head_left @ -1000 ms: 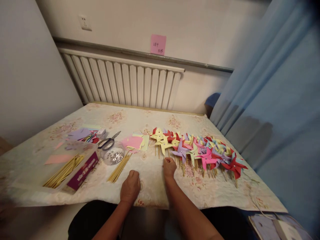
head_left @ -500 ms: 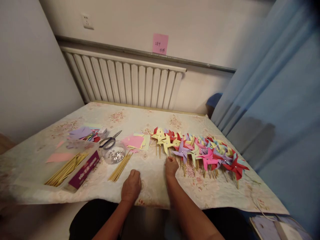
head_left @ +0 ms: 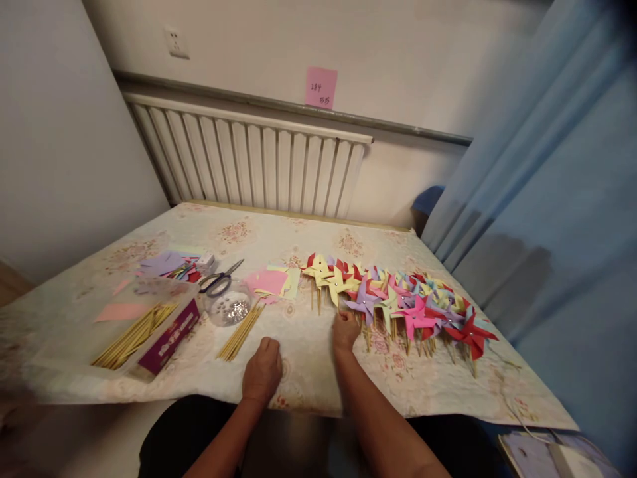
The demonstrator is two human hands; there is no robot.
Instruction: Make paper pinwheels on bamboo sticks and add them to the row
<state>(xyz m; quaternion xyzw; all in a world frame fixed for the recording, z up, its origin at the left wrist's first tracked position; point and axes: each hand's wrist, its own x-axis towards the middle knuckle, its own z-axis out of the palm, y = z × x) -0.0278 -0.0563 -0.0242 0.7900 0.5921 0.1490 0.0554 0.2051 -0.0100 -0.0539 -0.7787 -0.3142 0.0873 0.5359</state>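
Note:
A long row of paper pinwheels (head_left: 398,299) in yellow, red, purple, pink and blue lies on wooden sticks across the right half of the table (head_left: 308,358). My right hand (head_left: 345,330) rests at the near end of the yellow pinwheel (head_left: 336,283), fingers pinched at its stick. My left hand (head_left: 263,372) lies loosely curled on the tablecloth near the front edge, holding nothing. A loose bundle of bamboo sticks (head_left: 239,332) lies just left of it.
At the left stand a clear box with a purple label (head_left: 169,335) holding sticks, a round clear dish of silver pins (head_left: 227,311), scissors (head_left: 219,279) and coloured paper squares (head_left: 271,282). A radiator (head_left: 249,159) lines the back wall. A blue curtain (head_left: 547,199) hangs at the right.
My right hand has slid slightly to the right along the pinwheel row, nudging the yellow pinwheel closer to the others. My left hand has stayed put.

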